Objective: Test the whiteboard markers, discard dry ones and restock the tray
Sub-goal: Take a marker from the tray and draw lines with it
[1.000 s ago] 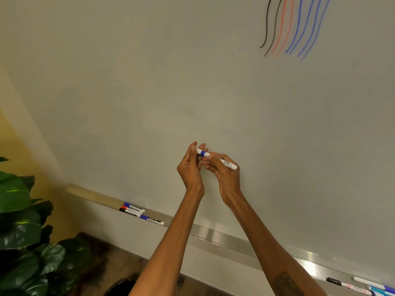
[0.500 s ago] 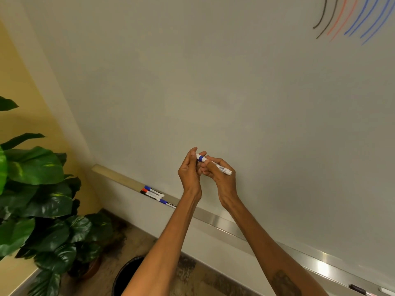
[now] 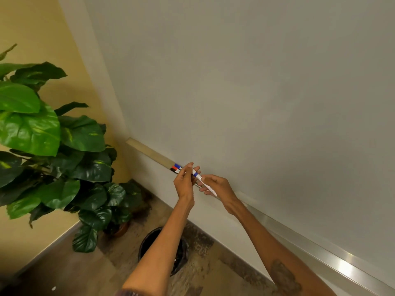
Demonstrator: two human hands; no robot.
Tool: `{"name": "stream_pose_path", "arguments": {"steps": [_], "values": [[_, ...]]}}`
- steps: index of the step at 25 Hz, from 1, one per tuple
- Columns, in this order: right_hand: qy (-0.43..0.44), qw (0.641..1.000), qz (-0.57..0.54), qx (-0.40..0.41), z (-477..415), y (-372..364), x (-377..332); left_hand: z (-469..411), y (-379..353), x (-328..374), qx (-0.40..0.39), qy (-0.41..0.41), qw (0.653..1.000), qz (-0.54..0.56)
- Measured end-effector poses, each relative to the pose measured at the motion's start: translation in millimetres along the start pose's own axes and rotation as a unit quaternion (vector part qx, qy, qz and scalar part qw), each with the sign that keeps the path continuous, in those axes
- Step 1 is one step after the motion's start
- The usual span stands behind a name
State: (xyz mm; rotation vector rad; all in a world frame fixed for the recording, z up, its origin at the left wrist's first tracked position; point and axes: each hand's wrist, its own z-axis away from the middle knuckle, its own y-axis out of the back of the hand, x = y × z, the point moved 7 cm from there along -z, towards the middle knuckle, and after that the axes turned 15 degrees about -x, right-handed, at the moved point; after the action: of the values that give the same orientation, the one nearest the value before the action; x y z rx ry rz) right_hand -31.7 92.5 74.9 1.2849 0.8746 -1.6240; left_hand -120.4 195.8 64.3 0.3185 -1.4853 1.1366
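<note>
Head view: blue marker (image 3: 199, 178) held just above tray (image 3: 149, 151) left end. L hand (image 3: 183, 183) pinches cap, R hand (image 3: 219, 186) curls round barrel. Risk: cap pops off suddenly, grip slips, marker drops twd bin (image 3: 147, 238).

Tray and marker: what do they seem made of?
Tray: likely brushed aluminium, satin silver with a bright glare streak; its left end looks beige, perhaps a reflection. Marker: probably smooth plastic, white barrel with a blue band; blurred, so unsure.
</note>
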Motion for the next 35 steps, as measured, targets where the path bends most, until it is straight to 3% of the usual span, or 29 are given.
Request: {"name": "stream_pose_path", "arguments": {"steps": [5,14,21,27,35], "values": [[-0.043,0.997,0.056,-0.042,-25,-41,40,0,58,-26,0.016,0.055,0.997,-0.055],[-0.203,0.976,0.012,-0.082,-53,-97,152,7,179,-79,0.053,0.184,0.974,-0.118],[-0.287,0.943,0.144,-0.09,-73,-134,219,23,257,-104,0.119,0.24,0.954,-0.132],[-0.221,0.907,0.316,-0.166,-120,-160,200,20,277,-98,0.136,0.25,0.949,-0.135],[-0.193,0.923,0.32,-0.092,-104,-110,177,10,240,-102,0.099,0.249,0.95,-0.158]]}}
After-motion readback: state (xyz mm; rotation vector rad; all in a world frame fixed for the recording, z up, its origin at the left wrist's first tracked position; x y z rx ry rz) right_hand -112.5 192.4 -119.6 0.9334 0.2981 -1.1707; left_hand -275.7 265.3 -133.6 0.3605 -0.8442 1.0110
